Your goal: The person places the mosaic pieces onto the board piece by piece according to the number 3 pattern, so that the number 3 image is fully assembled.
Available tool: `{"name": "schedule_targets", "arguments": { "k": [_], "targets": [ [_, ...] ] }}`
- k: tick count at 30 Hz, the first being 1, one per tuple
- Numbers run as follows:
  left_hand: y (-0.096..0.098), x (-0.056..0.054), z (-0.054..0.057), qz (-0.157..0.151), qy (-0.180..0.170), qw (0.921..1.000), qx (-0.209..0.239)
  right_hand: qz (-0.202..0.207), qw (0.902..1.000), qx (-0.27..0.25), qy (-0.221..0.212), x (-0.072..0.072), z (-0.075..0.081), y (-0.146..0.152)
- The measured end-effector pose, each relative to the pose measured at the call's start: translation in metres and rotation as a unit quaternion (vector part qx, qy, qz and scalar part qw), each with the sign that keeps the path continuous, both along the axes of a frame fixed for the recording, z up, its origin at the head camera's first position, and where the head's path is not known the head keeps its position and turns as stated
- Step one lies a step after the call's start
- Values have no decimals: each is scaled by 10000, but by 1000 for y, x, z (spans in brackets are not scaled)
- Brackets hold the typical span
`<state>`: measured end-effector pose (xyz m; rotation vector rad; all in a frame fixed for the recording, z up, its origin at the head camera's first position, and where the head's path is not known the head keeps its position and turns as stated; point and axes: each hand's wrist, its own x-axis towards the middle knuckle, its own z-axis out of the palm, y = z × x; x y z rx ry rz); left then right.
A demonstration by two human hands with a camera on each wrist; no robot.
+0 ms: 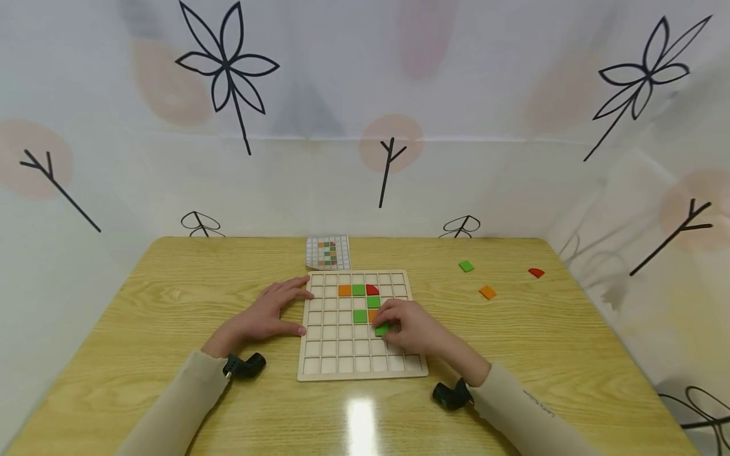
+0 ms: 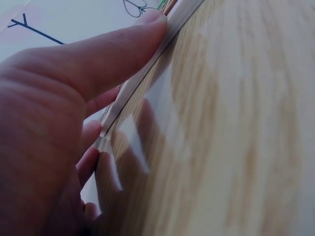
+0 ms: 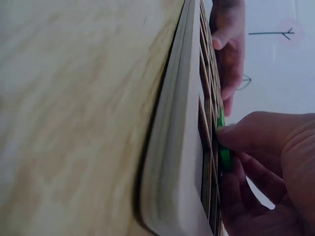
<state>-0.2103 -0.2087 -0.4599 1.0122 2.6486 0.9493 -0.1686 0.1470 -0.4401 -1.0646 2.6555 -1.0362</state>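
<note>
A pale wooden grid board (image 1: 329,365) lies on the table, with orange, green and red tiles in some cells. My right hand (image 1: 412,326) pinches a green square tile (image 1: 381,330) between thumb and fingers, low over the board just below an orange tile. The right wrist view shows that green tile (image 3: 225,158) at the thumb tip, against the grid. My left hand (image 1: 268,313) rests at the board's left edge, thumb and fingers spread and touching the rim. In the left wrist view the thumb (image 2: 123,54) presses along the board's side.
Behind the board lies a paper card (image 1: 327,253) printed with a coloured grid pattern. To the right, loose on the table, are a green square tile (image 1: 466,266), an orange square tile (image 1: 487,292) and a red quarter-round tile (image 1: 536,273). A patterned cloth hangs behind the table.
</note>
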Motion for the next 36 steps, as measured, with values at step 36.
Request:
{"name": "schedule_targets", "arguments": {
  "k": [36],
  "targets": [
    [1,2,4,-83,-7,10000,40,130,9847,-715,-1587,-16,-6,13]
  ]
}}
